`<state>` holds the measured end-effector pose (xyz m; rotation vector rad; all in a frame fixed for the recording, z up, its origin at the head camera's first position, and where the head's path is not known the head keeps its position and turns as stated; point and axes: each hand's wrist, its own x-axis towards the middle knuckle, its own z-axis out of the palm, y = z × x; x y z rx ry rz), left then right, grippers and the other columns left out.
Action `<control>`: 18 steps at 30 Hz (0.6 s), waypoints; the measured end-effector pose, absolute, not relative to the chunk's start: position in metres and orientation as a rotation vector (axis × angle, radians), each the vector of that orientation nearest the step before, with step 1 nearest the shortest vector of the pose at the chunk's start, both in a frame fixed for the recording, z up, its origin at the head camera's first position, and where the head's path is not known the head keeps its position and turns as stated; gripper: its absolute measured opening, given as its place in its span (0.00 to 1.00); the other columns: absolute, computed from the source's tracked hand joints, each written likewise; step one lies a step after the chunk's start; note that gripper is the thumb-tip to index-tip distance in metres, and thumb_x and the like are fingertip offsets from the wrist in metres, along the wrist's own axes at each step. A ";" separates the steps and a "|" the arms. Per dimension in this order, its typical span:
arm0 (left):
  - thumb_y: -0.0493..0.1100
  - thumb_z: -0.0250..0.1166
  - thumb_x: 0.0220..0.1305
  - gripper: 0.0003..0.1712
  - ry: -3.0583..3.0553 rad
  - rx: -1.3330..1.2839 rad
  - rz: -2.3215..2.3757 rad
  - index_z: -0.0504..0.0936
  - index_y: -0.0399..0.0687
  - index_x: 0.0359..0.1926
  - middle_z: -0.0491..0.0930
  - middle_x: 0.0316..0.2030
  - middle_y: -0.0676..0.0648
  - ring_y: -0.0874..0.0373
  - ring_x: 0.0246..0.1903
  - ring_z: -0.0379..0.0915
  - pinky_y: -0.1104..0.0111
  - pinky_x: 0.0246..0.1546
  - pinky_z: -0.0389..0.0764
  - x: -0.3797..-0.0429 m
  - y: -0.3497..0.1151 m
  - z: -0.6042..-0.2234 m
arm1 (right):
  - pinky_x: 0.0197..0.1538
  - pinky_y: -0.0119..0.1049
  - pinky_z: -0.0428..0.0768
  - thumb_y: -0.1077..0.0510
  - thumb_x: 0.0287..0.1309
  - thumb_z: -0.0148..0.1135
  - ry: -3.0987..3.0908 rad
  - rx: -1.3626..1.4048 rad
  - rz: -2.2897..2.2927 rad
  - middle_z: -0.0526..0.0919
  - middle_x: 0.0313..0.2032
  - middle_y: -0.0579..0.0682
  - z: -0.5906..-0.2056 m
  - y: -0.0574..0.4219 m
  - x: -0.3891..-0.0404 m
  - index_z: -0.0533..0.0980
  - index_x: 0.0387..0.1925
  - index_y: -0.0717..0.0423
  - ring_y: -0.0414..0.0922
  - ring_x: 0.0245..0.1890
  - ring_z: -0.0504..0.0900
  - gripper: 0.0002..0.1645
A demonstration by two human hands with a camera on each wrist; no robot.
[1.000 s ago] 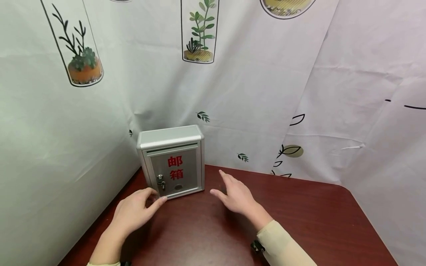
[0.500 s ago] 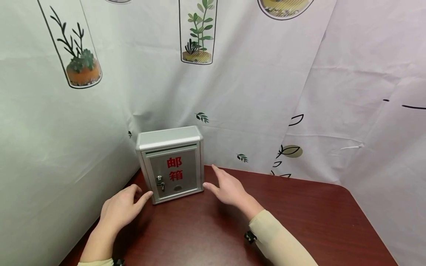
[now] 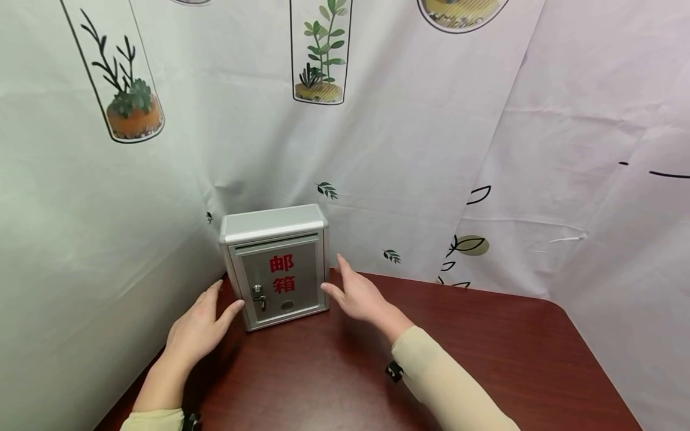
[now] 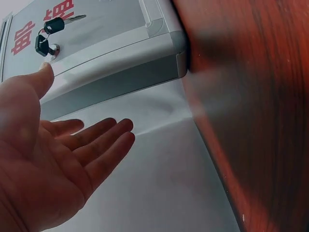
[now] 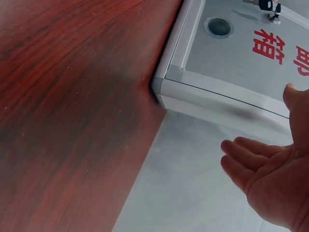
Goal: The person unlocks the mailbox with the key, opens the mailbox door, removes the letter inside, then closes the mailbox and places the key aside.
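A silver metal mailbox point(image 3: 283, 263) with red characters on its front door stands upright at the back left of the table. Keys point(image 4: 54, 24) hang from the lock on the door's left side. My left hand point(image 3: 196, 329) is beside the box's lower left edge, fingers extended and thumb spread. On the opposite side, my right hand point(image 3: 363, 296) is held the same way, its thumb near the front right edge. Both palms face the box's sides. Whether either thumb touches the box I cannot tell. Neither hand holds anything.
The dark red wooden table point(image 3: 458, 347) stretches to the right and toward me. White cloth walls point(image 3: 409, 149) with printed plants rise behind and at both sides. The left cloth point(image 3: 108, 251) runs close to my left hand.
My left hand has moved left, away from the box's front, and its fingers have straightened along the side. The right hand has moved left, up to the box's right side. The mailbox looks unmoved.
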<state>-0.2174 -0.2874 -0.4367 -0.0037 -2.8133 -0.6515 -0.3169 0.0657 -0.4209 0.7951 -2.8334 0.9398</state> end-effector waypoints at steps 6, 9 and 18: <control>0.65 0.53 0.88 0.52 -2.764 -0.076 -0.740 0.50 0.28 0.87 0.60 0.78 0.18 0.21 0.76 0.60 0.27 0.68 0.68 -0.226 -0.286 -0.440 | 0.76 0.60 0.74 0.38 0.85 0.59 -2.815 0.817 1.028 0.67 0.83 0.60 -0.418 0.059 -0.321 0.46 0.91 0.57 0.59 0.78 0.74 0.53; 0.64 0.52 0.89 0.51 -2.744 -0.084 -0.786 0.48 0.30 0.88 0.58 0.79 0.19 0.21 0.77 0.59 0.28 0.71 0.66 -0.229 -0.285 -0.443 | 0.75 0.59 0.75 0.41 0.86 0.59 -2.788 0.851 1.037 0.68 0.82 0.61 -0.417 0.055 -0.323 0.46 0.90 0.59 0.59 0.77 0.75 0.52; 0.57 0.52 0.91 0.48 -2.679 -0.132 -0.893 0.43 0.32 0.89 0.62 0.79 0.20 0.22 0.76 0.62 0.30 0.71 0.66 -0.233 -0.281 -0.447 | 0.72 0.58 0.78 0.44 0.88 0.56 -2.758 0.888 1.049 0.71 0.79 0.63 -0.420 0.049 -0.328 0.43 0.90 0.59 0.59 0.73 0.79 0.49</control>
